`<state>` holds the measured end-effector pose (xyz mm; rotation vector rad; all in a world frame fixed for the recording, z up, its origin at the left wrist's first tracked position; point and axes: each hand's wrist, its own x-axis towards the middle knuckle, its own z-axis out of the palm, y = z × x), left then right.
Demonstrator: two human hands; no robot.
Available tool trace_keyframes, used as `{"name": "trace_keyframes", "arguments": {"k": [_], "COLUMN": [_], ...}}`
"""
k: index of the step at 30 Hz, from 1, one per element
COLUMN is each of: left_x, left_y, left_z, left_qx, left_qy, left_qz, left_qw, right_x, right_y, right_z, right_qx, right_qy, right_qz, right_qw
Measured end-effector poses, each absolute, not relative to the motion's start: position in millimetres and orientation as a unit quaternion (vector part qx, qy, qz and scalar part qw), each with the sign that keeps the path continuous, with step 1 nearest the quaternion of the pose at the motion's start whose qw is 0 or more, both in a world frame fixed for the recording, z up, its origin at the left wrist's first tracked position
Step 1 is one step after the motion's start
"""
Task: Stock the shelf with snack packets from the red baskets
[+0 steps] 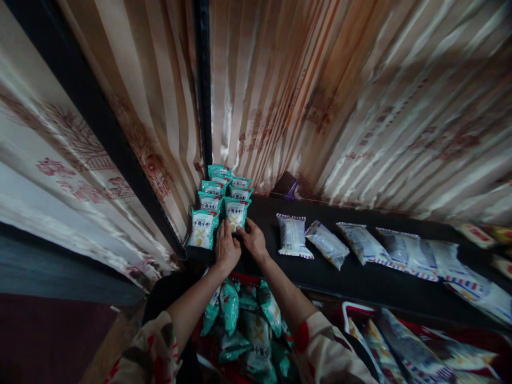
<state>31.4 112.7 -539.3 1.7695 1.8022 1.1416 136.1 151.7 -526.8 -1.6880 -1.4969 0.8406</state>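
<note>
Both hands are at the lower front of a green-and-white snack bag (pixel 236 210), the nearest one in the right-hand row on a black shelf (pixel 266 210). My left hand (pixel 228 249) has its fingers up against the bag's lower left part, with the thumb bent toward the right. At the lower right corner, the thumb and fingers of my right hand (pixel 253 238) grip the same bag. Just left of it, another green snack bag (pixel 202 229) stands at the front of the left-hand row. More of the same kind stand behind, partly overlapped.
Below the shelf, a red basket (pixel 244 278) holds several green snack bags. White bags with striped edges (pixel 294 236) lie along the shelf to the right. Another basket (pixel 354 306) of bags sits lower right. Curtains (pixel 264 96) and a dark post (pixel 204 80) stand behind.
</note>
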Motion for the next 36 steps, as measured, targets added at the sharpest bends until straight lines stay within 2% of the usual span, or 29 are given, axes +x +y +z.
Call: {"name": "trace_keyframes", "arguments": {"k": [10,18,26,32,36], "left_x": [36,31,33,28,24], "left_y": [125,122,115,69,-2], "left_z": [-533,-534,-531,-516,-532], "left_qx": [0.610,0.614,0.628,0.699,0.678], "left_qy": [0.631,0.658,0.646,0.573,0.579], "left_qz": [0.435,0.395,0.391,0.396,0.407], "left_qw": [0.203,0.181,0.190,0.163,0.196], "right_x": [135,133,132,134,135], "right_y": [156,160,151,95,26], "right_z": [-527,-536,-536,-517,-523], "right_qx": [-0.618,-0.631,-0.606,-0.592,-0.584], "right_qy": [-0.563,-0.596,-0.563,-0.530,-0.541], "right_qz": [0.340,0.321,0.355,0.289,0.331], "right_qw": [0.431,0.379,0.435,0.533,0.506]}}
